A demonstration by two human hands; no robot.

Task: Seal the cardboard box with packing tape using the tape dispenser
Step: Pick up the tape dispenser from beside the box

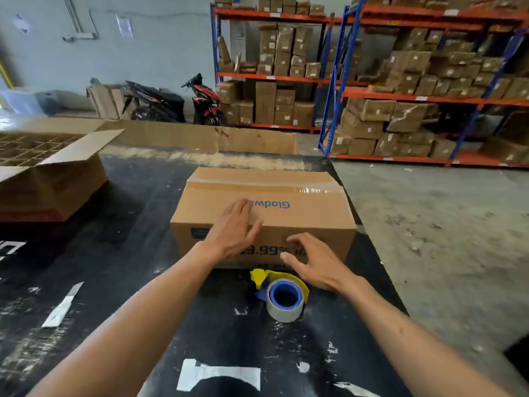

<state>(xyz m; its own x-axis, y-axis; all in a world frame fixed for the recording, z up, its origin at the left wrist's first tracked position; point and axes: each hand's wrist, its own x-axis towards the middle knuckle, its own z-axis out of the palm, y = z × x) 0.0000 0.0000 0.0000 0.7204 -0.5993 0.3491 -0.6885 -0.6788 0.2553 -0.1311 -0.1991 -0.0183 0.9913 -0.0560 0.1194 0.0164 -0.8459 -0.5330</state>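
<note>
- Warehouse bay: blue-and-orange racking (415, 96) stacked with wrapped cartons far right, two parked scooters (174, 101) against the far wall. Work surface is a black table (120, 282), scuffed, with scraps of old tape stuck to it.
- Cardboard box (266, 213) sits centre-table, flaps closed. A glossy strip of clear tape (286, 189) already runs left to right along the top, toward the far side. Near face carries printed text, partly hidden by the hands.
- Tape dispenser (282, 293) lies on the table just near of the box, touching nothing I can confirm; yellow-and-blue frame, roll with a blue core facing up.
- An open box (51, 179) with a divider grid stands far left, well apart.
- Left hand (233, 233): flat, fingers spread, palm draped over the near top edge of the box. Nothing gripped; it looks like a steadying press.
- Right hand (312, 262): fingers curled and apart, empty, hovering in front of the near face, just right of the dispenser.
- Handling estimate: box walls look stiff and hold square; weight unknown. Taped cardboard is likely slick, so press down on it rather than pinch.
- Dispenser looks light and rigid. Take it by the frame, away from the cutter end; the blade itself is not visible.
- Judgement: one seam appears done; dispenser pickup by the right hand seems the likely next move.
</note>
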